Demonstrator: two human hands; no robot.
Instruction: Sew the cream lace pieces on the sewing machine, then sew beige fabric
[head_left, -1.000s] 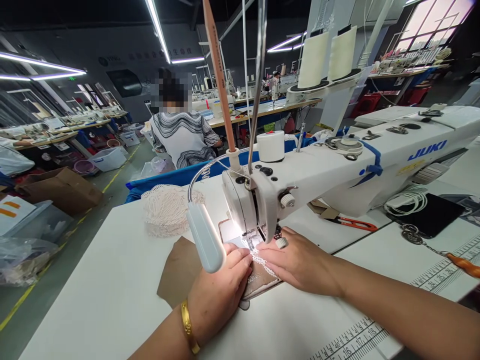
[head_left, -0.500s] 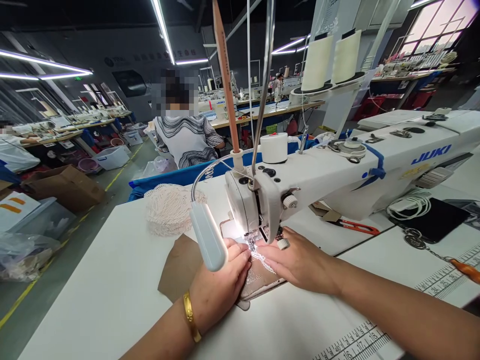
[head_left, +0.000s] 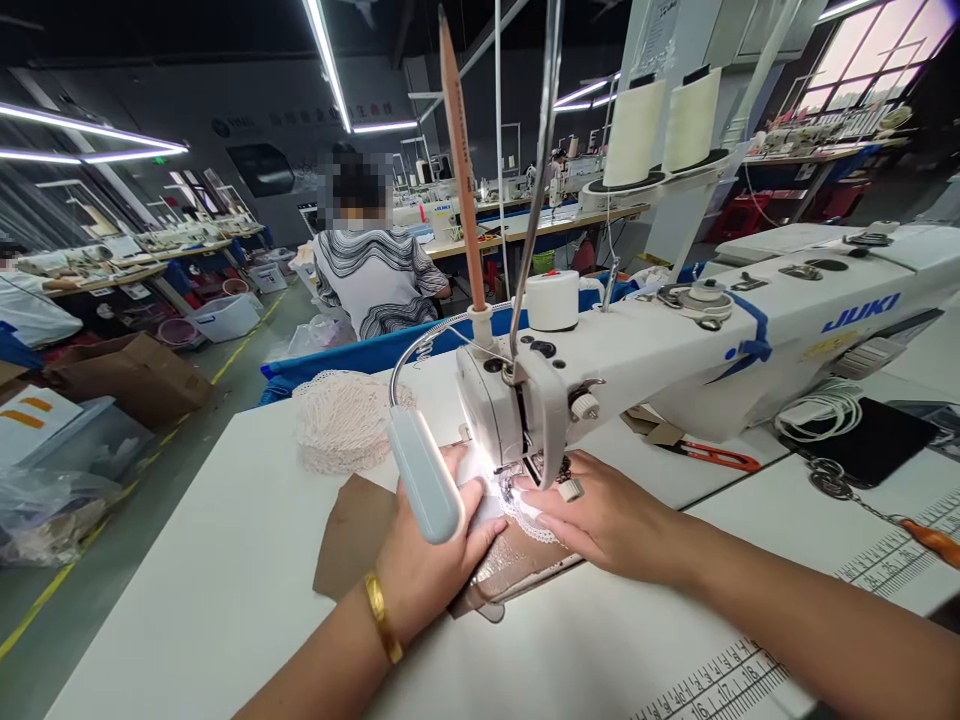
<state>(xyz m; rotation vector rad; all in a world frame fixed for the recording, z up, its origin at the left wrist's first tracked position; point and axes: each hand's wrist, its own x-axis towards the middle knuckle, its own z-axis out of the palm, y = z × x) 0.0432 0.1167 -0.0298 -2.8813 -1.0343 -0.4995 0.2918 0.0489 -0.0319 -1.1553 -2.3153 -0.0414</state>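
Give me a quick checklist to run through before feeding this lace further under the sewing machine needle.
1. Left hand flat on the brown fabric piece: ok.
2. Right hand fingertips pressing the white lace trim beside the presser foot: ok.
3. Fingers away from the needle: cannot tell, the machine head hides it, and the right fingertips sit very near the foot.
4. Work area lit by the gooseneck lamp: ok.
5. Thread running from the cones to the machine: cannot tell, too thin to trace.
6. Red snips off the fabric's path, lying behind the machine arm: ok.
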